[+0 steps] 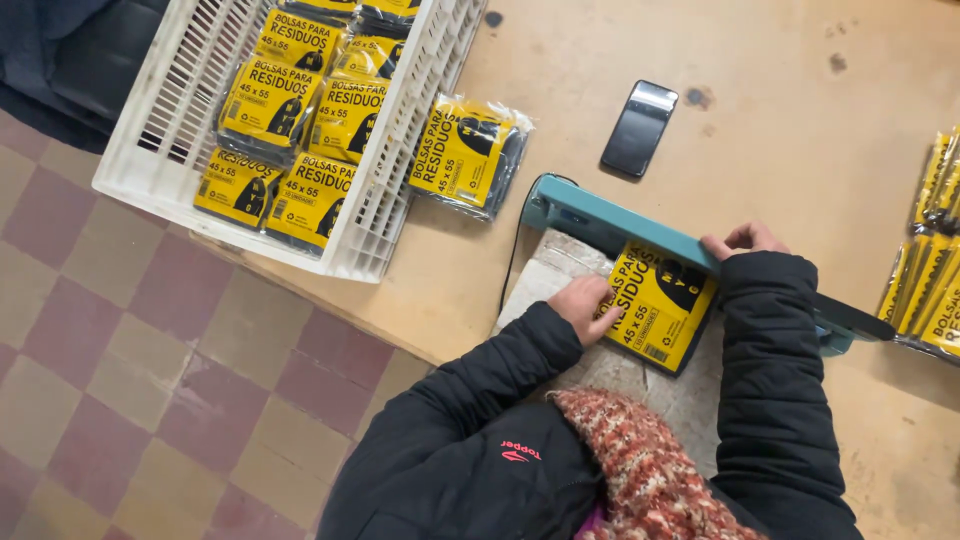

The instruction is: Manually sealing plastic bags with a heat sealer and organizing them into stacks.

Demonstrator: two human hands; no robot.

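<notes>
Pressing the teal sealer bar (640, 238), hands pin a glossy yellow packet (662, 308).

Bare wooden table (780, 90) open beyond teal heat sealer bar (620, 235). Obstacles: black phone (640, 128) behind bar, loose yellow packet (465, 155) beside white slatted plastic crate (390, 215), yellow packet stack (925, 270) at right edge.

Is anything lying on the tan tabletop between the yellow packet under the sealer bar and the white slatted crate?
Yes: one loose yellow packet lies beside the white slatted crate, up-left of the held yellow packet under the teal sealer bar.
</notes>
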